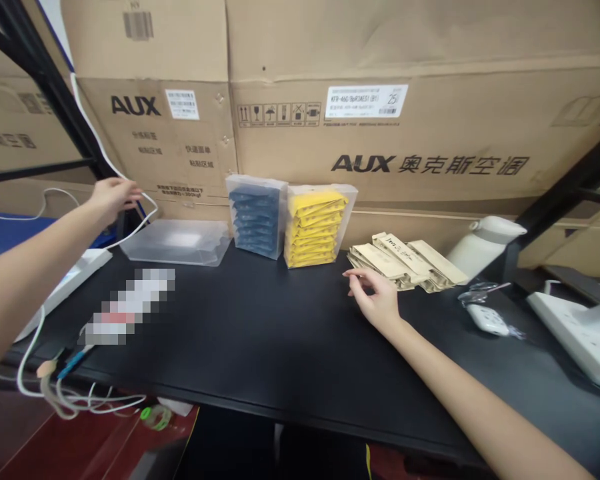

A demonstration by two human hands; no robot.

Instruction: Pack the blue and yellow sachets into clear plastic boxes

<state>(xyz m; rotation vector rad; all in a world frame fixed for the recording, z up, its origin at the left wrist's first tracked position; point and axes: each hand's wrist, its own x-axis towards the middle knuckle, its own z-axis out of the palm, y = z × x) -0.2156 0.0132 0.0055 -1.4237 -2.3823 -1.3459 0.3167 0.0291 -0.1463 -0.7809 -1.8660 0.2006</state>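
My left hand (pixel 114 197) is raised at the left, its fingers loosely stretched to the right with nothing visible in them. A white cable passes close behind its fingertips. Below and right of it, a clear plastic box (pixel 177 241) lies on the black table. My right hand (pixel 375 297) hovers just in front of a row of tan paper packets (pixel 405 260), fingers loosely bent and apart, holding nothing I can see. Between the hands stand two clear boxes, one filled with blue packets (pixel 256 220), the other with yellow packets (pixel 316 230).
A white bottle (pixel 485 247) leans behind the tan packets. Right of them are a small white case (pixel 487 320) and a white power strip (pixel 580 333). A blurred-out object (pixel 130 307) and cables lie at the left. Large cardboard (pixel 290 147) backs the table (pixel 260 347).
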